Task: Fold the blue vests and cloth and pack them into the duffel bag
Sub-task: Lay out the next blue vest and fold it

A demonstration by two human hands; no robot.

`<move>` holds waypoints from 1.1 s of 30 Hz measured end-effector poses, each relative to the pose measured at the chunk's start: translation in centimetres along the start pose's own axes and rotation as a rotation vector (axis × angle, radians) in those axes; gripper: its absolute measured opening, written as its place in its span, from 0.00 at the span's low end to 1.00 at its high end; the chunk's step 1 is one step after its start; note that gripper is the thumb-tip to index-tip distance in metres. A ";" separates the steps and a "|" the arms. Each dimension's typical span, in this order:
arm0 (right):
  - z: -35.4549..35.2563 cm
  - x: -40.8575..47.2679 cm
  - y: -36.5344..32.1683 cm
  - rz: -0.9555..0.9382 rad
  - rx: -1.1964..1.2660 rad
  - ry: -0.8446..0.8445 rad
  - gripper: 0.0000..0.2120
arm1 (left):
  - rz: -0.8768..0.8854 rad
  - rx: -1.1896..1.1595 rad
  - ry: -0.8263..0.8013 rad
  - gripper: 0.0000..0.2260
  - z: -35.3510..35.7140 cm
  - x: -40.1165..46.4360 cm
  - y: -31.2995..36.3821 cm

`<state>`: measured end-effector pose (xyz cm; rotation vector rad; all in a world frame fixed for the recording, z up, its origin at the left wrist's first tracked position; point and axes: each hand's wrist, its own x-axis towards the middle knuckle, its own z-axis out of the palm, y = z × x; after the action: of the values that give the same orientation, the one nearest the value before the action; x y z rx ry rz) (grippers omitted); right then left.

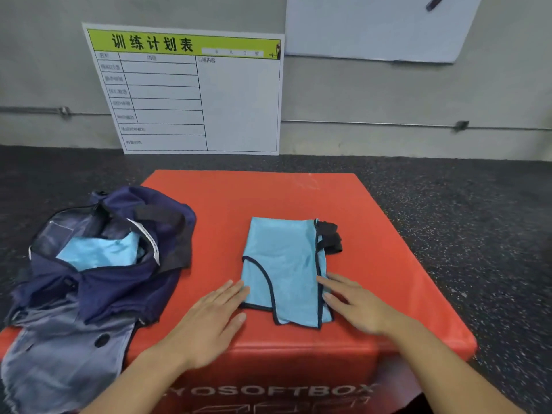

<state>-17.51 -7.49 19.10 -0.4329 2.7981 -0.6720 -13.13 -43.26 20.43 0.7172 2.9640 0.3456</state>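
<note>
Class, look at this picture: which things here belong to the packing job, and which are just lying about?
Belong to the job:
folded blue vest
duffel bag
blue cloth in the bag
left hand
right hand
red soft box, the work surface

Just lying about:
training schedule board
whiteboard

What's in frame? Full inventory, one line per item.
folded vest: 1, light blue with dark trim, middle of the box top
duffel bag: 1, navy, open, left side of the box
cloth in the bag: 1, light blue, inside the bag opening
soft box: 1, red, on the floor
floor: dark, speckled
schedule board: 1, white with green header, against the wall
whiteboard: 1, white, upper right
hands: left hand flat at the vest's left edge; right hand flat at its right edge
</note>
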 end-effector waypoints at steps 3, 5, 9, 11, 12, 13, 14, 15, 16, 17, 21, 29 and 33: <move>0.4 -3.2 1.7 -0.110 -0.125 0.053 0.23 | -0.004 -0.003 -0.028 0.41 0.5 -1.4 -0.6; 0.6 -5.3 2.4 -0.183 -0.238 0.030 0.23 | -0.020 0.035 -0.038 0.38 0.8 -2.0 -1.5; 0.4 -7.9 2.3 -0.260 -0.373 0.027 0.22 | -0.047 0.065 -0.026 0.36 1.1 -2.3 -2.7; -0.1 -8.0 1.5 -0.288 -0.430 0.059 0.21 | -0.032 0.069 -0.020 0.38 1.1 -1.9 -2.5; -0.3 -7.8 1.0 -0.304 -0.448 0.073 0.21 | -0.017 0.068 -0.015 0.39 1.1 -1.6 -2.3; -0.4 -7.5 0.5 -0.321 -0.463 0.079 0.21 | -0.001 0.063 -0.012 0.39 1.1 -1.2 -2.2; -0.4 -7.1 0.0 -0.343 -0.475 0.077 0.21 | 0.016 0.061 -0.010 0.38 1.1 -0.9 -2.0; -0.4 -6.6 -0.5 -0.366 -0.485 0.074 0.21 | 0.036 0.059 -0.005 0.35 1.1 -0.5 -2.0; -0.2 -6.1 -0.9 -0.392 -0.491 0.072 0.21 | 0.057 0.059 0.005 0.31 1.1 -0.1 -2.0; -0.1 -5.5 -1.2 -0.415 -0.492 0.073 0.21 | 0.079 0.060 0.021 0.28 1.0 0.3 -1.9; 0.6 -3.3 -1.4 -0.463 -0.435 0.087 0.21 | 0.153 0.032 0.067 0.27 1.1 1.7 -2.1; -0.6 1.0 -4.2 -0.279 0.431 0.298 0.13 | 0.010 -0.628 0.230 0.19 -2.1 4.8 -1.9; -1.8 4.6 -5.2 -0.177 0.655 0.262 0.16 | -0.138 -0.903 0.337 0.07 -1.9 6.7 -2.2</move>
<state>-21.08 -12.72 22.47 -0.4810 2.5582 -1.7112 -20.28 -42.51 21.68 0.3443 2.6197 1.7567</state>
